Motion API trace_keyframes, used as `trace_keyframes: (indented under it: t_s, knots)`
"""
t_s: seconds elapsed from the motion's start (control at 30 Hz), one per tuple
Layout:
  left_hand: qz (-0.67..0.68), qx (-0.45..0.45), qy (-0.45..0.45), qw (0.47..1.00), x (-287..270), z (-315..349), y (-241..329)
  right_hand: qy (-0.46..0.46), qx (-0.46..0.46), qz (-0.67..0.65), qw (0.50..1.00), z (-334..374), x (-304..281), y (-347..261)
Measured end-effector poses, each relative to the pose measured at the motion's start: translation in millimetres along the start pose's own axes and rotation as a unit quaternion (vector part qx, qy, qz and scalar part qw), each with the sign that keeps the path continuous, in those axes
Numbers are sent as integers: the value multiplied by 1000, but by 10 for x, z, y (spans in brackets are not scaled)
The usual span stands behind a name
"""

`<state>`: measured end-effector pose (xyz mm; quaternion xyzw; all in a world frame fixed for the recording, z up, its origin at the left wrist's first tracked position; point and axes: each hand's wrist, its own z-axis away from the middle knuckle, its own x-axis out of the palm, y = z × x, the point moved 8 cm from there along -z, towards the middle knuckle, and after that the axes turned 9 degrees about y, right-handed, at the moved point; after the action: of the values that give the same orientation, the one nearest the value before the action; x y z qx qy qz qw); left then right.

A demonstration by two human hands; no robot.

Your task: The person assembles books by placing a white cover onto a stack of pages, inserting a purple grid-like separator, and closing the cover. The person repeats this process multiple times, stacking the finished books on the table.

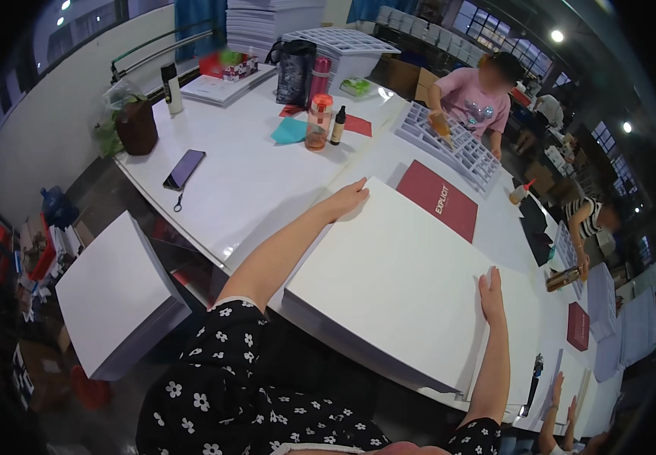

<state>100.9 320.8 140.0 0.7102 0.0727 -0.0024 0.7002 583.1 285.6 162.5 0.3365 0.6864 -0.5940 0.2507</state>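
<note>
A thick stack of large white sheets [389, 273] lies in front of me on the white table, its near edge by my body. At the far left corner of the stack, my left hand [351, 199] rests along the edge with fingers stretched out. My right hand [491, 296] lies against the right edge, fingers extended and pointing away from me. Both palms touch the sides of the stack, and neither hand is wrapped round anything. Just beyond the stack lies a flat dark red printed board [438, 199].
Left on the table are a phone [185, 169], an orange-lidded bottle [318, 125], a dark dropper bottle [338, 127] and a brown bin [137, 127]. Another white stack [119, 296] stands lower left. A co-worker in pink handles a white compartment tray [449, 144]. A brush [531, 383] lies right.
</note>
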Motion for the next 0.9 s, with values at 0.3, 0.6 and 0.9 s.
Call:
trace_keyframes:
  t_s: [0.3,0.6,0.9]
  knots:
    - [-4,15,-16,1000,27,-50,-84,-12,-31,74,997,42,12,-60]
    - [-98,34,6,995,-46,-199,-25,-26,5,90,996,74,33,-222]
    - [-29,81,59,995,-54,-412,-39,57,-16,10,998,-87,-65,-62]
